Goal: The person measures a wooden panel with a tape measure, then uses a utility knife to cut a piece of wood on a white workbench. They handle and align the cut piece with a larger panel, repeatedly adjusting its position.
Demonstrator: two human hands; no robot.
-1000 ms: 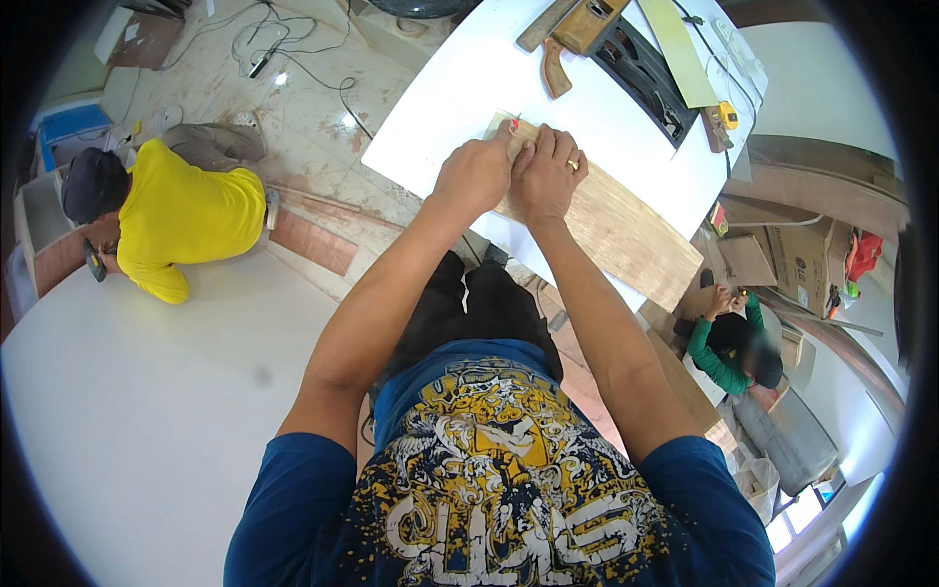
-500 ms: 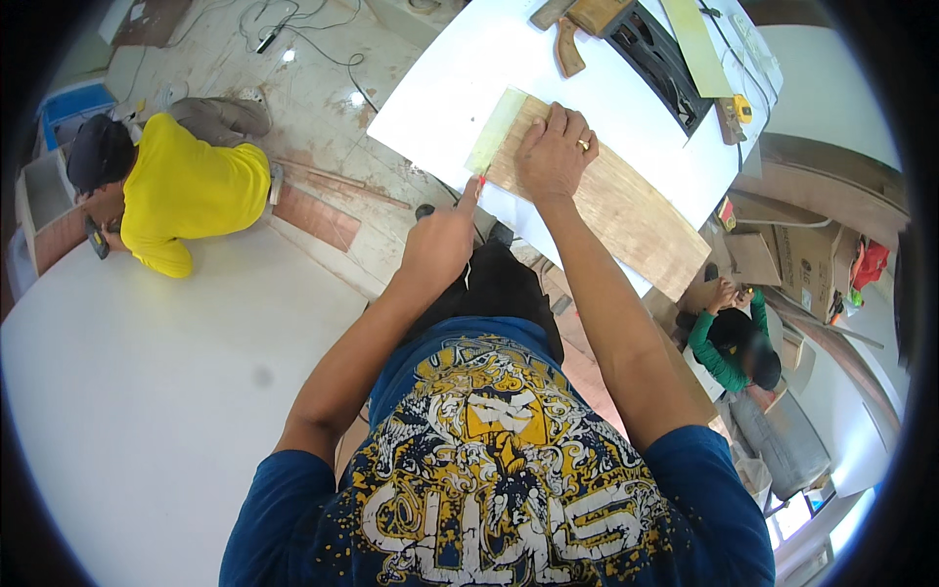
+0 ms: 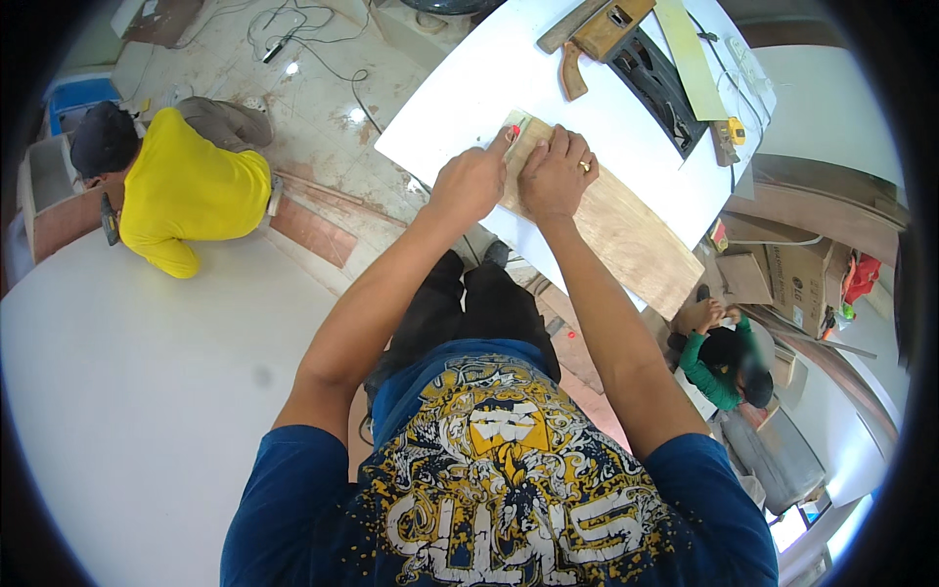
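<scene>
A wooden board [image 3: 636, 230] lies slantwise on the white table [image 3: 450, 117] in front of me. At its far left end a pale yellow-green strip [image 3: 529, 125] shows, mostly covered by my hands. My left hand [image 3: 474, 181] is closed, its index finger pointing along a small red tool [image 3: 514, 131] at that end; most of the tool is hidden, so its exact kind does not show. My right hand [image 3: 556, 176], with a ring on one finger, presses palm-down on the board beside it, fingers extended and slightly bent.
A wooden hand plane [image 3: 604, 29], a dark slotted frame [image 3: 650, 78], a pale green strip [image 3: 688, 59] and a yellow tape measure [image 3: 736, 130] lie at the table's back right. A co-worker in yellow [image 3: 205, 191] kneels left; another in green [image 3: 722, 367] sits right. Cables [image 3: 284, 34] cross the floor.
My left hand has moved away from me and to the right, carrying the red tool from the near corner of the pale strip to its far end. My right hand stays on the board.
</scene>
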